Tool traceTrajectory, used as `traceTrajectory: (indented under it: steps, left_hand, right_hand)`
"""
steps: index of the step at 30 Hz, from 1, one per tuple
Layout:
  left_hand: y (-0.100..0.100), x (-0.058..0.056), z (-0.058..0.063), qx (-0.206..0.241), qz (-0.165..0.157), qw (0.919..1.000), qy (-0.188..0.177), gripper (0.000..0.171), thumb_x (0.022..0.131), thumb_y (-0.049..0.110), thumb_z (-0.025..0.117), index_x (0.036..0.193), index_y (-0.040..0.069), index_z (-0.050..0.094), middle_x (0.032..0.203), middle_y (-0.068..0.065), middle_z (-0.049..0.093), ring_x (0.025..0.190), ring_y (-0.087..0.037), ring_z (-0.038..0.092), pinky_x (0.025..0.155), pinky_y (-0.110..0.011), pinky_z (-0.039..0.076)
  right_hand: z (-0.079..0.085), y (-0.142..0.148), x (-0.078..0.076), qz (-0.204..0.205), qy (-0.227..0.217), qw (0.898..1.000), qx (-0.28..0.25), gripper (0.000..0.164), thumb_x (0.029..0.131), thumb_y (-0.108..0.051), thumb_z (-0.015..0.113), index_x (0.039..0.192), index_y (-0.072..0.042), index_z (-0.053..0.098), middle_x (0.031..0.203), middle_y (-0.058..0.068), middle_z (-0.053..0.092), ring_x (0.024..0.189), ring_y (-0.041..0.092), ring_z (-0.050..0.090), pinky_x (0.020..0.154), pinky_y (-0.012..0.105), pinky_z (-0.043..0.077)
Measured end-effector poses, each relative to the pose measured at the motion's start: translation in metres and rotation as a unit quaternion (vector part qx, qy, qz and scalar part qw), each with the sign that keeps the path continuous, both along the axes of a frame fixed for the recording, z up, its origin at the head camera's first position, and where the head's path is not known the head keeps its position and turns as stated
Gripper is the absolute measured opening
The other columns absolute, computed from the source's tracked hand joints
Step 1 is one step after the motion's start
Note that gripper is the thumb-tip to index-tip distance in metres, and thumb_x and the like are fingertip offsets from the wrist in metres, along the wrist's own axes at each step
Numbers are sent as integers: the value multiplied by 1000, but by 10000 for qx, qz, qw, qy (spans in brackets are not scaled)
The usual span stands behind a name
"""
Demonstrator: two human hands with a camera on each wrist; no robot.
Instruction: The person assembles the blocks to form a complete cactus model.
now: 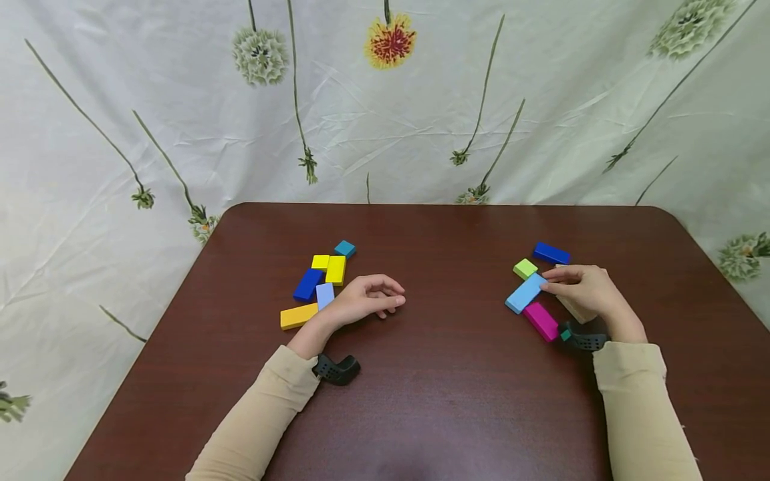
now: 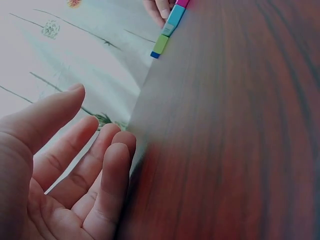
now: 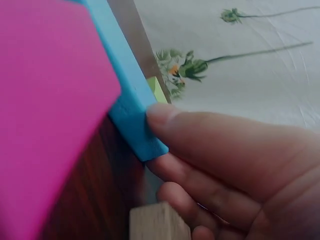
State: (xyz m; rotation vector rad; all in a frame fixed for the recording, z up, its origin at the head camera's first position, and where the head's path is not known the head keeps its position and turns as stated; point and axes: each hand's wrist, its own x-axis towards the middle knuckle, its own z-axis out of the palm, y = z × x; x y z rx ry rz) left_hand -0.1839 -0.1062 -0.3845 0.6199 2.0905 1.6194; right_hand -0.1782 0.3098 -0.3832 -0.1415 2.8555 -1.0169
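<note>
My right hand (image 1: 580, 288) pinches the near-right end of a light blue block (image 1: 525, 294) between thumb and fingers. Up close in the right wrist view, the thumb lies on the top edge of that block (image 3: 131, 85), with fingertips at its end. A magenta block (image 1: 541, 321) lies beside it, and a lime green block (image 1: 525, 268) sits just behind. Partly hidden under the right hand is a plain wooden block (image 1: 577, 308). My left hand (image 1: 367, 298) holds nothing; its fingers are loosely bent, right of a periwinkle block (image 1: 325, 294).
A dark blue block (image 1: 551, 253) lies behind the right group. On the left are a teal block (image 1: 345, 248), two yellow blocks (image 1: 335, 270), another dark blue block (image 1: 308, 284) and an orange-yellow block (image 1: 299, 316). The brown table (image 1: 445, 374) ends at a flowered cloth (image 1: 421, 133).
</note>
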Motion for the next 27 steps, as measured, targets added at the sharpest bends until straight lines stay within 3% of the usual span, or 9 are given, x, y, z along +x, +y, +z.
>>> traceTrajectory:
  steps: [3,8,14,22,27]
  left_hand:
    - [1,-2,-5,-15,43,10000,9,26,91,6,61,112,-10,59,99,-31,60,82,-42,59,69,-33,54]
    - [-1,-11,-23,37,66,10000,30,25,92,8,61,112,-7,61,96,-28,62,80,-40,60,68,-33,54]
    - [-2,-13,-28,110,110,9998,112,23,91,14,63,109,-1,64,90,-20,64,77,-29,62,68,-33,54]
    - [2,-2,-30,125,68,9997,183,21,89,22,66,102,5,67,84,-12,66,71,-25,63,66,-35,55]
    - [7,8,-32,-48,223,9985,490,19,87,23,69,100,9,69,86,-7,68,71,-21,63,68,-33,54]
  right_hand:
    - [1,-5,-1,163,-34,9998,103,49,88,-39,65,118,-1,64,111,19,64,101,34,54,77,38,48]
    - [2,-15,-2,325,-147,9993,56,50,87,-39,66,119,0,63,106,15,65,98,31,57,71,31,48]
    - [3,-29,-4,620,-179,9979,-7,45,86,-35,69,115,-1,66,103,12,68,93,28,61,72,32,49]
    - [9,-47,-4,967,-411,9942,-233,37,85,-26,71,112,-1,67,100,10,69,89,23,62,74,33,49]
    - [8,-61,-2,1334,-533,9889,-391,32,84,-23,72,109,-2,68,94,6,69,86,19,63,75,32,49]
